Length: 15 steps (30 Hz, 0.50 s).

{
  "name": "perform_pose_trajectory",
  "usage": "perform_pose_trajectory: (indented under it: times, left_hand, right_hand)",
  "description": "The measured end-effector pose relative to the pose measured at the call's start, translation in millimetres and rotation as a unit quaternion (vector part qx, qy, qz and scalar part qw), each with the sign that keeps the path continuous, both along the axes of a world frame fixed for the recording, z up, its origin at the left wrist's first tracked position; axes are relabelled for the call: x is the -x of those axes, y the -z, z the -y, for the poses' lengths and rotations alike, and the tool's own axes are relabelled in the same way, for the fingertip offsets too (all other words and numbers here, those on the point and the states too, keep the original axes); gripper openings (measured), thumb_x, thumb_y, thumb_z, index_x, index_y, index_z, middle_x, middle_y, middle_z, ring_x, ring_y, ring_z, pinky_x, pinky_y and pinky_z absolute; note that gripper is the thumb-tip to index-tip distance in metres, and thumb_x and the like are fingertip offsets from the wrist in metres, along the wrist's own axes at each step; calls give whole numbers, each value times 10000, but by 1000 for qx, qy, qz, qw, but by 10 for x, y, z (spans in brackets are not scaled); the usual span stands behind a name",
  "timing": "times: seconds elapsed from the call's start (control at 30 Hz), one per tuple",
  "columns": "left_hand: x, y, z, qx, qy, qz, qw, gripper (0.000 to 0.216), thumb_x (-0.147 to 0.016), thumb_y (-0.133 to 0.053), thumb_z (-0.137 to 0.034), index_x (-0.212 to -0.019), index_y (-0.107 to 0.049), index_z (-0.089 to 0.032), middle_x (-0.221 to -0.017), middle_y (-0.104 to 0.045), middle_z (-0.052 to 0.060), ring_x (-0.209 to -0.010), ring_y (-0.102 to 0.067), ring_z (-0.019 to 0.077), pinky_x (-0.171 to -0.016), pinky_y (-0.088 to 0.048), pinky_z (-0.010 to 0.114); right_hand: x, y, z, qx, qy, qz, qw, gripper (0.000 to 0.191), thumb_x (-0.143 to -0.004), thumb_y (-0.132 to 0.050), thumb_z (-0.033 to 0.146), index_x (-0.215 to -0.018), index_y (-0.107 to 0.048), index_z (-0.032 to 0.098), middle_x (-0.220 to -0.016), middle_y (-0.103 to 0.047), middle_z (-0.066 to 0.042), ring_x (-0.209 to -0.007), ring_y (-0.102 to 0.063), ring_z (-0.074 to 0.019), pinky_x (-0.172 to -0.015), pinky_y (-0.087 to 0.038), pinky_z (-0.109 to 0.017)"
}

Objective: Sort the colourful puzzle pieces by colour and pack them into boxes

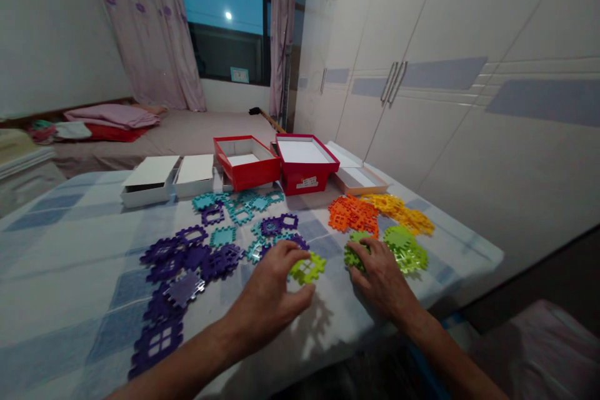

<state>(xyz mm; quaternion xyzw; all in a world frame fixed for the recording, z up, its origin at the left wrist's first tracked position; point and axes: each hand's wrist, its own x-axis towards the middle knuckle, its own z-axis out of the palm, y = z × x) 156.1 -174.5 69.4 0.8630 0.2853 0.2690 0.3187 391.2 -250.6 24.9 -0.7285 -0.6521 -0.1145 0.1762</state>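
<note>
Between the thumb and fingers of my left hand (276,287) is a lime-green window-shaped plastic building tile (309,269) with toothed edges, raised a little off the cloth. My right hand (379,272) has its fingers curled around several green toothed tiles (358,256), partly hidden under the hand. Just right of it lies a heap of lime-green tiles (404,249). Orange tiles (352,214) and yellow tiles (401,212) are piled behind my right hand. Purple tiles (162,340) and teal tiles (222,236) spread out to the left of my left hand.
Along the table's back stand white boxes (152,178), an open red box (248,165), a crimson box (307,165) and a shallow open box (359,178). A checked cloth (60,275) covers the table. A wardrobe (445,94) rises on the right; a bed (210,122) lies behind.
</note>
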Motion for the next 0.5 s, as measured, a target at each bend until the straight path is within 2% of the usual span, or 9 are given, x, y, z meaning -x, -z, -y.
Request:
perform_pose_trajectory:
  times: [0.13, 0.27, 0.33, 0.4, 0.5]
  left_hand:
    - [-662, 184, -3, 2, 49, -1, 999, 356, -704, -623, -236, -1059, -598, -208, -1081, -542, 82, -1042, -521, 229, -956, -432, 392]
    - [-1025, 429, -3, 11, 51, -29, 998, 357, -704, -637, -261, -1048, -584, -184, -1103, -521, 101, -1020, -528, 238, -919, -454, 406]
    - [-1053, 490, 8, 10, 61, -44, 997, 376, -709, -650, -303, -1055, -582, -174, -1127, -522, 117, -1026, -532, 247, -909, -464, 405]
    - [-964, 481, -4, -13, 67, -51, 996, 453, -709, -661, -350, -1115, -564, -174, -1202, -509, 136, -1082, -517, 270, -930, -458, 416]
    - [-590, 366, -110, -71, 41, -53, 995, 499, -738, -633, -392, -1186, -539, -192, -1312, -465, 142, -1180, -468, 289, -987, -422, 432]
  right_hand:
    - [-173, 100, 32, 4, 32, 25, 999, 402, -799, -551, 263, -1194, -562, 195, -1229, -512, -135, -1163, -444, -290, -947, -377, -492]
    - [-297, 98, 104, 17, 6, 21, 1000, 573, -758, -586, 321, -1300, -475, 176, -1362, -454, -148, -1293, -351, -320, -1000, -342, -528]
    - [-368, 50, 140, 7, -15, 1, 1000, 596, -756, -581, 358, -1309, -468, 166, -1369, -456, -152, -1306, -348, -321, -1014, -346, -526]
    - [-415, -29, 135, -22, -32, -28, 999, 536, -796, -527, 379, -1291, -488, 175, -1343, -485, -147, -1288, -388, -302, -1024, -356, -510]
    - [-351, -190, 11, -47, -58, -75, 994, 463, -845, -454, 404, -1263, -516, 214, -1305, -523, -123, -1247, -451, -269, -1025, -381, -478]
